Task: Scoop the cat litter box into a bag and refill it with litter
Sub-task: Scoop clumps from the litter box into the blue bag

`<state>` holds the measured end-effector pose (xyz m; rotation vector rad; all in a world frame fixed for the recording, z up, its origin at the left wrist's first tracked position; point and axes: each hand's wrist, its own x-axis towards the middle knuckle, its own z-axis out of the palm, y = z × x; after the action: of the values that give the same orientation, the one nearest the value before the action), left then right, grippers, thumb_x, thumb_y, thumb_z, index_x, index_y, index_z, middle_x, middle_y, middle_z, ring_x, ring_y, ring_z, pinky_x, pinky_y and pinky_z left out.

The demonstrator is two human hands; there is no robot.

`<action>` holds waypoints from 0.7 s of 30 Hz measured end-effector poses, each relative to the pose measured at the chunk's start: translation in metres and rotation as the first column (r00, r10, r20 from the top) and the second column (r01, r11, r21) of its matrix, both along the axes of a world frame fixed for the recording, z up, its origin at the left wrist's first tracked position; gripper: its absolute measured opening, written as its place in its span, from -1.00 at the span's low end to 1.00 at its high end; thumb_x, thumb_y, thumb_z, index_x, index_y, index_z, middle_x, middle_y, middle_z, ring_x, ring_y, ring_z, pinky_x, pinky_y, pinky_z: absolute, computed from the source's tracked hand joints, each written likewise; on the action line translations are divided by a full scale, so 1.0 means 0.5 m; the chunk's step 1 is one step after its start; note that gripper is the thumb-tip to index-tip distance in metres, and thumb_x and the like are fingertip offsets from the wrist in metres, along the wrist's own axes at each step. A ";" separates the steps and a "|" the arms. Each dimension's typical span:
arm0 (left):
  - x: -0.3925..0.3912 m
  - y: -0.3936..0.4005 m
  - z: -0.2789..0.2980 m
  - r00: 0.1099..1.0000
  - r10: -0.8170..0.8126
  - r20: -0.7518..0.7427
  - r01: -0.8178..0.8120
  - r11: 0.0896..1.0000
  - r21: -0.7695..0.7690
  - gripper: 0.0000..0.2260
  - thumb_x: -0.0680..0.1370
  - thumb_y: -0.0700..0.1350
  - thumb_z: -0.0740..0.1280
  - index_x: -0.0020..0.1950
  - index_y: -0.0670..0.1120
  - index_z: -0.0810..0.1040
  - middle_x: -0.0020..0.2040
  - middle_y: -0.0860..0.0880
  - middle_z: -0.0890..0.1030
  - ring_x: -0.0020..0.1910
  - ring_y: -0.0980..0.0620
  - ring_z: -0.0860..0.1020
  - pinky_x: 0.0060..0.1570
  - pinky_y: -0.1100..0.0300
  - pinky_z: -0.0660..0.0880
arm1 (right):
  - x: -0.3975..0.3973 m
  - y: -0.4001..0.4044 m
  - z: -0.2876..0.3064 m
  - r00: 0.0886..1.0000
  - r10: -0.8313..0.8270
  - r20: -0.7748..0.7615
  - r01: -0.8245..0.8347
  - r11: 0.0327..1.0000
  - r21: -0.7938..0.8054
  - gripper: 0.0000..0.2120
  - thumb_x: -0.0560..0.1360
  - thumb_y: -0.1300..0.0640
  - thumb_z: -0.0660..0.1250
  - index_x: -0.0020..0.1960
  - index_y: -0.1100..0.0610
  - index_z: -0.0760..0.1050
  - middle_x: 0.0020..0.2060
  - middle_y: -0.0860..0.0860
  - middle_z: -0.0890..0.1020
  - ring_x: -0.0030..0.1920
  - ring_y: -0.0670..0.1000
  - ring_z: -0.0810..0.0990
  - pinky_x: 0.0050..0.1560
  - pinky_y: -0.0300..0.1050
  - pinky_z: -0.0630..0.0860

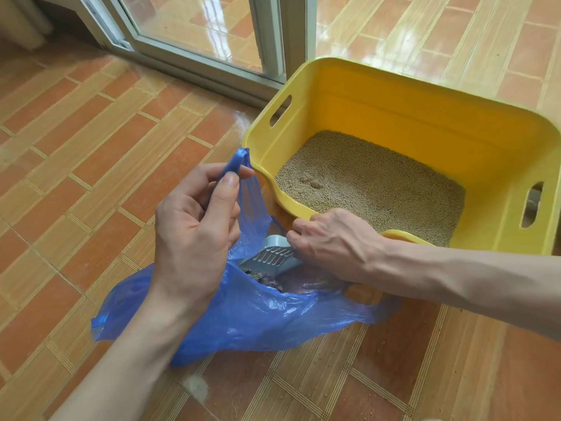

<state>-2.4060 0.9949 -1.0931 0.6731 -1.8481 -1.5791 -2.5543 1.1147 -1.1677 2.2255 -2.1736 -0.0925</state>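
1. A thin blue plastic bag (243,317) is seen lying on the orange and tan tiled floor (91,123), just left of and nearer than the yellow plastic litter box (425,123).
2. One handle strip of the blue bag is pinched between thumb and curled fingers of the left hand (194,232), and that side of the bag is held raised so that the mouth stands open.
3. A grey plastic slotted scoop (270,256) is held by the right hand (331,241), whose fingers are curled round the handle; the handle itself is hidden by the hand.
4. The scoop is placed inside the bag's mouth, its slotted face turned up and its front edge tilted down to the left.
5. Dark clumps of soiled litter (264,279) are seen in the bag just below the scoop.
6. The right hand is positioned just at the near, lowered rim of the litter box.
7. The floor of the box is covered by beige granular litter (379,183), and a few small clumps (314,183) are seen on it near the left side.
8. A glass sliding door with a pale frame (194,41) is seen at the far left, beyond the box.
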 end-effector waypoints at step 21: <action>-0.026 -0.002 -0.023 1.000 0.021 0.020 -0.022 1.000 0.013 -0.82 0.71 -0.21 0.22 0.08 -0.18 0.62 -0.44 0.08 0.27 -0.49 0.05 0.19 -0.48 0.20 0.17 | -0.186 0.114 0.132 0.894 -0.448 -0.023 0.446 0.893 -0.068 -0.66 0.51 -0.20 0.28 -0.30 0.01 0.47 -0.55 -0.08 0.43 -0.52 0.01 0.43 -0.50 -0.23 0.19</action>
<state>-2.4190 0.9938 -1.1046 0.7142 -1.8404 -1.5771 -2.6474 1.1717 -1.1015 1.6335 -2.5826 -0.0755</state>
